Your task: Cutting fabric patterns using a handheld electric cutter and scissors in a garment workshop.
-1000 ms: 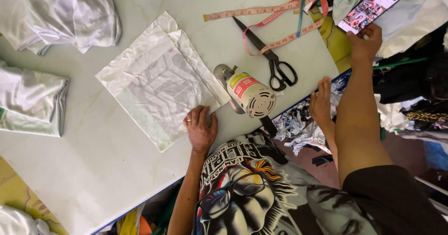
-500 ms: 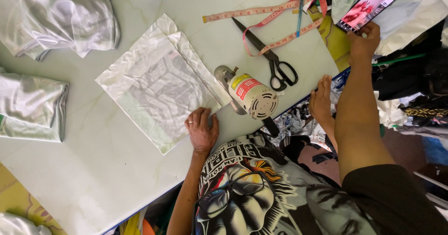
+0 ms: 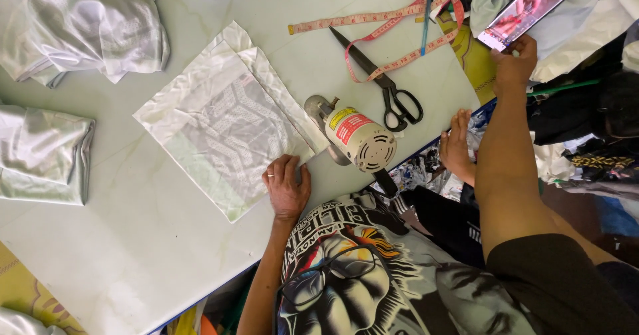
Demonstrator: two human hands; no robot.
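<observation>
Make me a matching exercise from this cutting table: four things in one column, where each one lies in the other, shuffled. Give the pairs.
Things:
1. scissors
2. phone
3. white fabric square
4. round cutting machine

Places:
A. propped at the top right, above a hand
B. under the ringed hand at its near corner
C. beside the measuring tape
D. at the fabric square's right edge

Pairs: 1-C, 2-A, 3-B, 4-D

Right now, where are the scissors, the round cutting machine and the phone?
scissors [image 3: 389, 94]: head view, on the pivot where blades meet handles.
round cutting machine [image 3: 363, 142]: head view, on its cream motor housing.
phone [image 3: 526, 10]: head view, on the lit screen.
</observation>
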